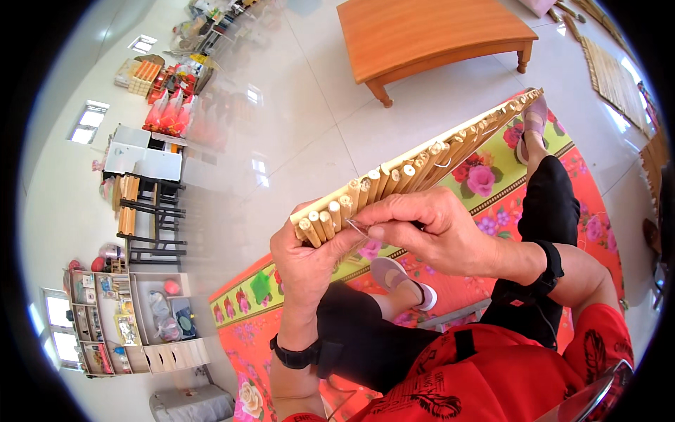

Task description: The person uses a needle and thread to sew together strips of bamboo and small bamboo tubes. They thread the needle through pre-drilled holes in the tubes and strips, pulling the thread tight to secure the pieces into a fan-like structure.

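A long mat of pale reed sticks (pixel 409 171) stretches from my hands toward the upper right, its round cut ends facing up along a thin strip. My left hand (pixel 309 264) is closed around the near end of the mat, thumb pressed at the sticks. Just beside it, my right hand (pixel 439 228) pinches a thin, shiny sliver (pixel 357 226) between thumb and finger, close to the left thumb. Whether that sliver is thread, wire or a needle is too small to tell. Loose strands show along the mat's lower side.
Beneath me lies a red floral floor mat (pixel 450 292) with a yellow-green border. A low wooden table (pixel 429 35) stands ahead. Shelves (pixel 137 320) with small goods, folded stools (pixel 151 218) and red bags (pixel 171 112) line the left wall. Another stick mat (pixel 612 81) lies at the far right.
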`<state>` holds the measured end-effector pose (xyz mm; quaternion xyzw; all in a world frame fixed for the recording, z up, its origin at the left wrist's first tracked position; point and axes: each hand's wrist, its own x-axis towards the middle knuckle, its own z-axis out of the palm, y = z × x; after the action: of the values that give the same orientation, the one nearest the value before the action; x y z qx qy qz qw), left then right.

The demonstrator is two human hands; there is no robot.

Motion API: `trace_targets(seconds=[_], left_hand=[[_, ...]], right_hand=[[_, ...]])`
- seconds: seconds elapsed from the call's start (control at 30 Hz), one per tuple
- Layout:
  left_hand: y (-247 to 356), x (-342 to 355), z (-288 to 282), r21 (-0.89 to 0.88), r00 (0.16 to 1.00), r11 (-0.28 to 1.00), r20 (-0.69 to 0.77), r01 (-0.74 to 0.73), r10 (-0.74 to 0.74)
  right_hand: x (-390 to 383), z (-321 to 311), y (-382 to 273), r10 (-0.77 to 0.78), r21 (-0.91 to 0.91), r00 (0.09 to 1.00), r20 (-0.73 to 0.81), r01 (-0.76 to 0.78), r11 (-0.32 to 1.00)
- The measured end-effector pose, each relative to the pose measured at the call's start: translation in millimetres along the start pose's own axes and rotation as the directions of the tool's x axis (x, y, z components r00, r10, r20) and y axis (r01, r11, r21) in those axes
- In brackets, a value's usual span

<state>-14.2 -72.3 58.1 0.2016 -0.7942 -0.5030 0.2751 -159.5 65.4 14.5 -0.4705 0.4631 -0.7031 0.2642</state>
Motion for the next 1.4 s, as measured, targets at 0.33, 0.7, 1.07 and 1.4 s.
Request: trace_targets(seconds=[0.33, 0.7, 1.07, 1.4], left_hand=[[-3.6, 0.5, -5.0, -0.027, 0.999, 0.999, -0.011, 0.030, -0.030], [-5.1, 0.7, 0.4, 0.025, 0.998, 1.000, -0.065, 0.019, -0.017], [-3.9, 1.4, 1.7, 0.031, 0.997, 0.999, -0.074, 0.025, -0.023], [-3.6, 1.0, 2.0, 0.047, 0.997, 0.999, -0.079, 0.007, -0.003]], right_hand=[[3.6, -1.6, 2.3, -0.139, -0.126, 0.990, 0.030, 0.142, 0.982], [0.7, -1.4, 0.1, -0.148, -0.132, 0.989, 0.013, 0.148, 0.980], [0.3, -0.5, -3.2, -0.126, -0.122, 0.992, 0.018, 0.127, 0.984], [-0.4, 2.5, 0.7, -0.170, -0.148, 0.985, 0.006, 0.169, 0.974]])
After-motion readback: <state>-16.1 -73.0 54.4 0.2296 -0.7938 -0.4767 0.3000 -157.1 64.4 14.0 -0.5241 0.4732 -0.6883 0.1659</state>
